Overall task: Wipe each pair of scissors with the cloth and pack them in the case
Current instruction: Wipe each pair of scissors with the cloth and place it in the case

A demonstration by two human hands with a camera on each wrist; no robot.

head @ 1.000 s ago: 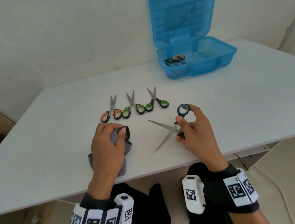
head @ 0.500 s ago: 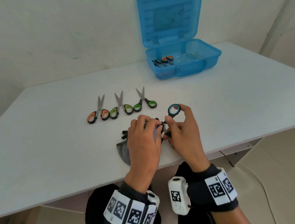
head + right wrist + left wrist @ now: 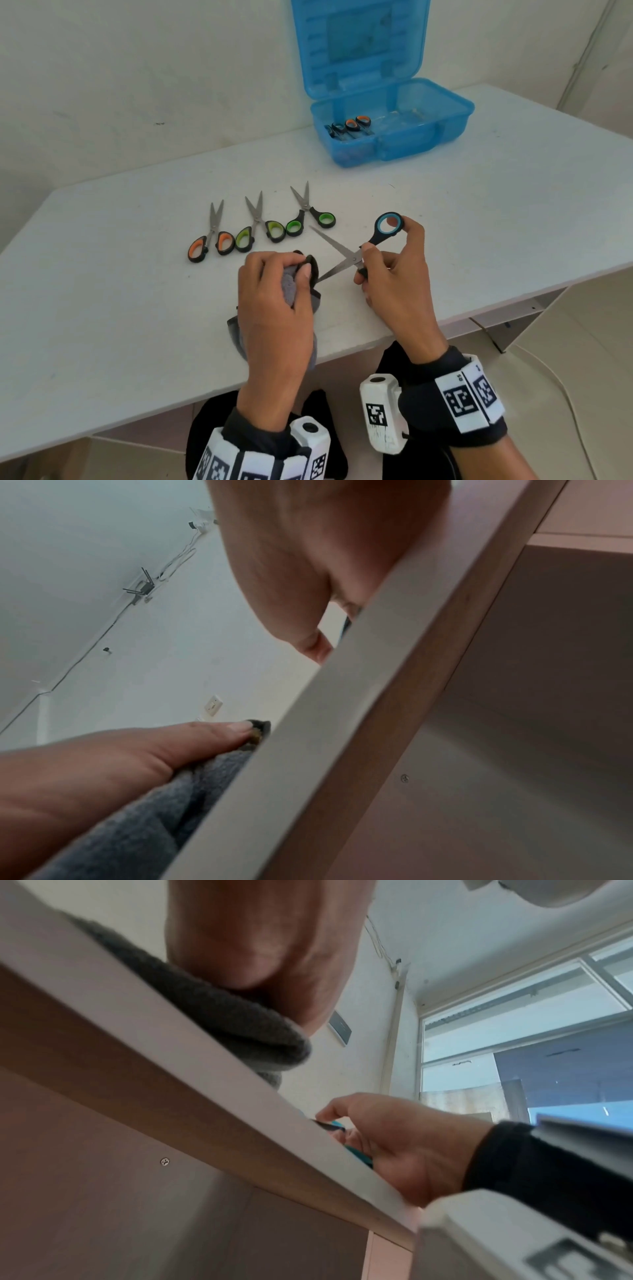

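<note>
My right hand (image 3: 387, 260) holds the blue-handled scissors (image 3: 346, 255) by their handles, blades spread wide over the table. One blade points up-left; the tip of the other runs into the grey cloth (image 3: 291, 284). My left hand (image 3: 277, 284) pinches that cloth around the blade tip, and the cloth trails back under the palm to the table's front edge. In the left wrist view the cloth (image 3: 219, 1015) bulges over the table edge, and the right hand (image 3: 387, 1139) sits beyond it. The right wrist view shows my left thumb on the cloth (image 3: 143, 815).
Three more pairs lie in a row behind my hands: orange-handled (image 3: 209, 240), yellow-green (image 3: 257, 226) and bright green (image 3: 310, 214). The open blue case (image 3: 424, 137) stands at the back right with scissors (image 3: 349, 126) in its left compartment. The white table (image 3: 102, 308) ends just under my wrists.
The left hand has slid left along the lower blade with the cloth, out to its tip, so both spread blades show again. The right hand holds the scissors in the same place.
</note>
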